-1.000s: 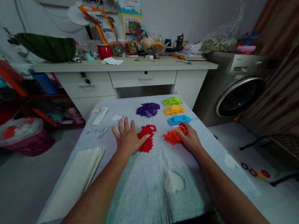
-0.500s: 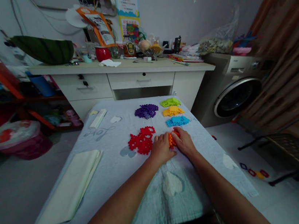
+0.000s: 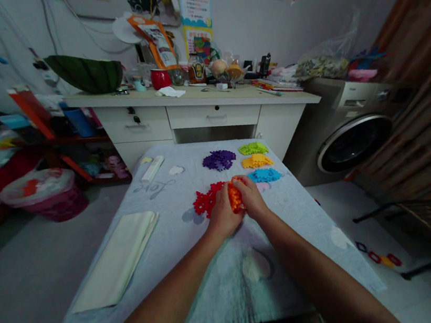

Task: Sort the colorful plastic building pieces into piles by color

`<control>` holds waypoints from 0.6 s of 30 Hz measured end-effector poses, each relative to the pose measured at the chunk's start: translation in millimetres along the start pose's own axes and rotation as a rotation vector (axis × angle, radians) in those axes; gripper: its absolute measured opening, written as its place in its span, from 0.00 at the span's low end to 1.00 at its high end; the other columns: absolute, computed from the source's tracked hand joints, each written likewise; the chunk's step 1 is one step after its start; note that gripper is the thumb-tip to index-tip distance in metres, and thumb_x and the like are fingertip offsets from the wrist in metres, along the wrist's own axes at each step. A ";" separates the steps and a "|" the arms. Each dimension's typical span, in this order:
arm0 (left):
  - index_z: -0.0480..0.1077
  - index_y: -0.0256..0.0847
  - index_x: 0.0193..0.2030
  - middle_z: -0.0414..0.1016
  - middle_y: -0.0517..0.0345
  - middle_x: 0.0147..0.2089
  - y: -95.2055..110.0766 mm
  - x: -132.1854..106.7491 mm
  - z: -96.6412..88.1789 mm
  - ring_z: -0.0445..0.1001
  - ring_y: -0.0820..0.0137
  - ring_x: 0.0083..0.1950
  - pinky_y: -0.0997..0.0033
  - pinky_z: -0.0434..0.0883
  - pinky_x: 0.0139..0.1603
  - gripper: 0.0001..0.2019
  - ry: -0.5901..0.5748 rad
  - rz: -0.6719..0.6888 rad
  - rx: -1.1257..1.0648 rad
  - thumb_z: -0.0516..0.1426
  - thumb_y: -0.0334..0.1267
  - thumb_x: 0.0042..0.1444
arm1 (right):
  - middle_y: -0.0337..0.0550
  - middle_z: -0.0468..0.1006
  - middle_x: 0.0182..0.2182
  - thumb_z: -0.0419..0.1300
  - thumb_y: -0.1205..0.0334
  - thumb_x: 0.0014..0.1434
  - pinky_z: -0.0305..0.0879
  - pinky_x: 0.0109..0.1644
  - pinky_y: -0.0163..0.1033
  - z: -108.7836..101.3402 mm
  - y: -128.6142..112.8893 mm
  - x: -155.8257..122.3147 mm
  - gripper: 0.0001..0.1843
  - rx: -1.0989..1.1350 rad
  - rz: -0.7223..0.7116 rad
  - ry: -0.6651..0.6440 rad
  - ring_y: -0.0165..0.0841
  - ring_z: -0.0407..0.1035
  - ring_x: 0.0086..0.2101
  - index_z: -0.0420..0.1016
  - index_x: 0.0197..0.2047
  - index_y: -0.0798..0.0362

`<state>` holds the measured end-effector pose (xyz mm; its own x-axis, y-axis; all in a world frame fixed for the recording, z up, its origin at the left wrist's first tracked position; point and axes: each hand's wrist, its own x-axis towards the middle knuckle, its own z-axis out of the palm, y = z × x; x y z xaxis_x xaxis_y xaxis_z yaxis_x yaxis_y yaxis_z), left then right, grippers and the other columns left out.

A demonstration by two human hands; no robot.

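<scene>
At mid-frame the left hand (image 3: 222,216) and right hand (image 3: 251,200) now clamp the orange pieces (image 3: 235,198) into a tighter bunch, closer to the red pieces (image 3: 205,203) than before.

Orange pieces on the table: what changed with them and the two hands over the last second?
The left hand left the red pieces and moved right to join the right hand. Together they scooped the flat orange pieces into an upright bunch, now clasped between both hands, closer to the red ones. The red pieces, purple pile, green pile, yellow pile and blue pile stayed put.
</scene>
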<state>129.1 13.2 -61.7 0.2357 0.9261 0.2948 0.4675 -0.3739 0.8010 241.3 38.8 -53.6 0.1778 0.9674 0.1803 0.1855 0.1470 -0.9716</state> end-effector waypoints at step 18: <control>0.58 0.39 0.64 0.67 0.44 0.61 -66.3 -5.8 -70.2 0.64 0.57 0.63 0.53 0.62 0.65 0.25 0.173 -0.023 0.382 0.52 0.38 0.59 | 0.58 0.76 0.49 0.54 0.62 0.61 0.61 0.57 0.50 15.5 26.6 12.5 0.17 -0.604 -0.290 -0.099 0.43 0.68 0.49 0.72 0.52 0.57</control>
<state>36.9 36.2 -80.0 0.0902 0.9171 0.3884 0.7607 -0.3152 0.5675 233.5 58.0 -79.6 -0.0445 0.9246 0.3783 0.7248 0.2905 -0.6247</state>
